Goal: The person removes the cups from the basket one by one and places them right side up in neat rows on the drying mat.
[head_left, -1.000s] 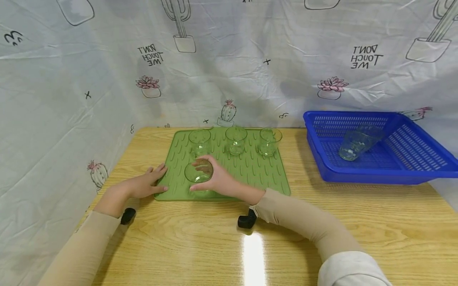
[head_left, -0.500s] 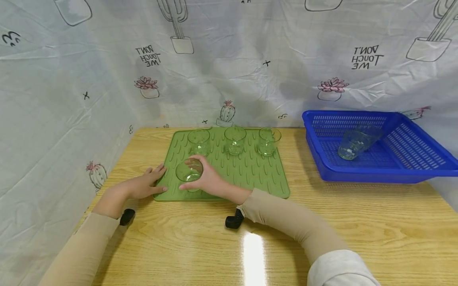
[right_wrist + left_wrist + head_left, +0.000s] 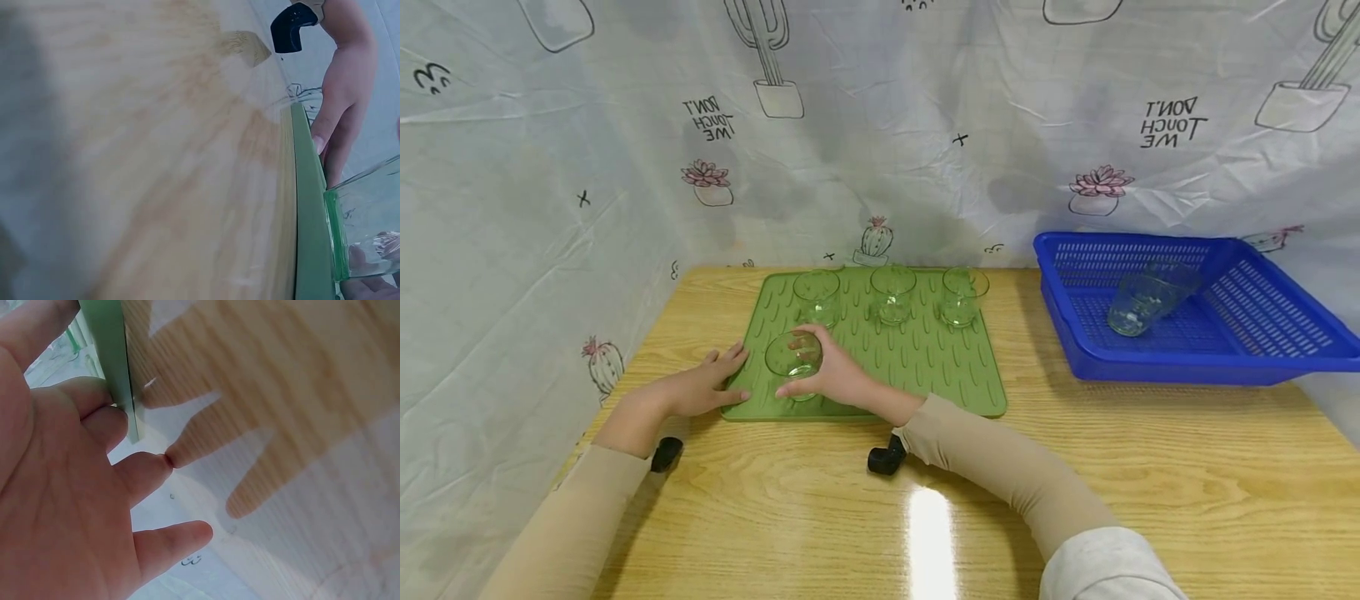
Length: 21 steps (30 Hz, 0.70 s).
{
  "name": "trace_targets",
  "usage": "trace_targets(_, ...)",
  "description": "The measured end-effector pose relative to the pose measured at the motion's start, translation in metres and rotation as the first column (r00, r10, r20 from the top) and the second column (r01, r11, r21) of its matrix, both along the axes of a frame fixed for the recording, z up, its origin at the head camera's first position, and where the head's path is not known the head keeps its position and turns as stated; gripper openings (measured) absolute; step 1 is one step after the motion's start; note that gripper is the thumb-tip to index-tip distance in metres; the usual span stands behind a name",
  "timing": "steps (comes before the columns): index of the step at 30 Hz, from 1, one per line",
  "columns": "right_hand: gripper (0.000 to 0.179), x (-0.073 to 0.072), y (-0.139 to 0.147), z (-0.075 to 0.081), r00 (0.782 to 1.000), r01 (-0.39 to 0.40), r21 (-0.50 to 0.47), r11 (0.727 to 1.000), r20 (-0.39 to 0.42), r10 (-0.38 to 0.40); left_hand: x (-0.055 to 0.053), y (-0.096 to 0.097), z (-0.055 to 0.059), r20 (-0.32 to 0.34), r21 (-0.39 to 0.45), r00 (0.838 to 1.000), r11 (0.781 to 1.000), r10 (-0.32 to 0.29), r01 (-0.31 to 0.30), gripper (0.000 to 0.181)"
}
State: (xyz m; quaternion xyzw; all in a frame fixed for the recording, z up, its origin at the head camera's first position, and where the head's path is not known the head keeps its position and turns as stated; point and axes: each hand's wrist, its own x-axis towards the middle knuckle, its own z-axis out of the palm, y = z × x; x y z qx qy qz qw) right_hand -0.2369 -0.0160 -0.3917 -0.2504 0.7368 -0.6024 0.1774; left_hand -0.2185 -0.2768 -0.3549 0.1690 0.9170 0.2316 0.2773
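Note:
My right hand [image 3: 835,372] curls its thumb and fingers round the side of a clear drinking glass [image 3: 790,357] near the front left of the green ribbed mat [image 3: 925,367]. In the right wrist view the base of that glass [image 3: 372,219] stands upright on the mat [image 3: 310,212]. My left hand [image 3: 700,387] lies at the mat's left edge, its thumb and fingertips touching it. Seen from the left wrist, its fingers [image 3: 144,478] stretch out spread. Along the back of the mat stand three more glasses: left [image 3: 817,302], middle [image 3: 892,298] and right [image 3: 962,300].
A blue perforated basket [image 3: 1157,367] stands at the right of the wooden table [image 3: 775,517], with glasses [image 3: 1138,304] lying tilted in it. A printed white cloth [image 3: 910,175] hangs behind the table and along its left side.
My right hand has moved left across the mat with the glass, mostly in the first half second, then only slightly. My left hand stays at the mat's edge.

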Motion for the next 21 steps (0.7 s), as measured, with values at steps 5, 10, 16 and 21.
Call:
trace_targets(5,0.097,-0.0015,0.0016,-0.0003,1.0,-0.021,0.003,1.0,0.009,0.021,0.0008,0.0004,0.0011,0.001,-0.003,1.0,1.0,0.007,-0.007,0.09)
trace_targets(10,0.098,-0.0006,0.0021,0.0015,1.0,-0.028,0.021,0.999,-0.001,0.028,0.0011,0.0002,0.0006,0.004,-0.001,1.0,1.0,0.005,-0.005,0.09)
trace_targets(16,0.101,-0.0005,0.0033,0.0014,0.999,-0.048,0.043,0.998,-0.014,0.048,0.0012,0.0001,-0.0008,0.009,0.001,1.0,1.0,0.006,-0.006,0.09)
trace_targets(21,0.106,-0.0026,0.0084,0.0022,0.997,-0.061,0.086,0.994,-0.042,0.065,0.0005,0.0003,-0.0023,-0.002,-0.002,1.0,1.0,0.003,-0.003,0.09)
